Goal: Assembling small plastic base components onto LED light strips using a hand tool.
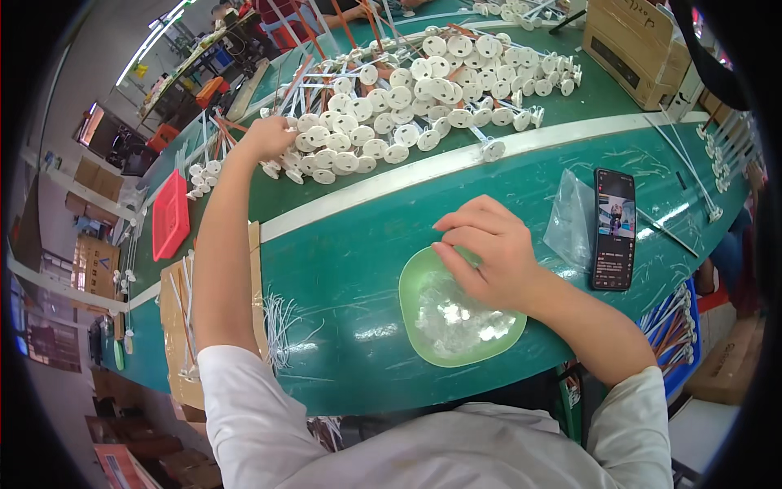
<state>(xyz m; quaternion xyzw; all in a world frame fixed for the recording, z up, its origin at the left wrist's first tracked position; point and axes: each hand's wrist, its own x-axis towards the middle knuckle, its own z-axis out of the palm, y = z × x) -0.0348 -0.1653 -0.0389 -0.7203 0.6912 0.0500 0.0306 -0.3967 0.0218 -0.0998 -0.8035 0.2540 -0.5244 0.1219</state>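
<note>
My left hand (270,138) reaches to the left end of a heap of white round discs on thin white and brown stems (399,98). Its fingers are curled in against the discs, and what they grip is hidden. Over a light green bowl (407,303) hangs my right hand (489,248), thumb and fingertips drawn together in a pinch. Anything between those tips is too small to make out. Inside the bowl lie many small clear plastic pieces (456,322), partly covered from sight by the right hand.
A phone (614,230) with a lit screen lies at the right, beside a clear plastic bag (570,220). Thin white strips (281,330) lie by a cardboard sheet (173,326). A red basket (170,216) stands left, a cardboard box (635,53) far right. A white strip (358,189) crosses the green table.
</note>
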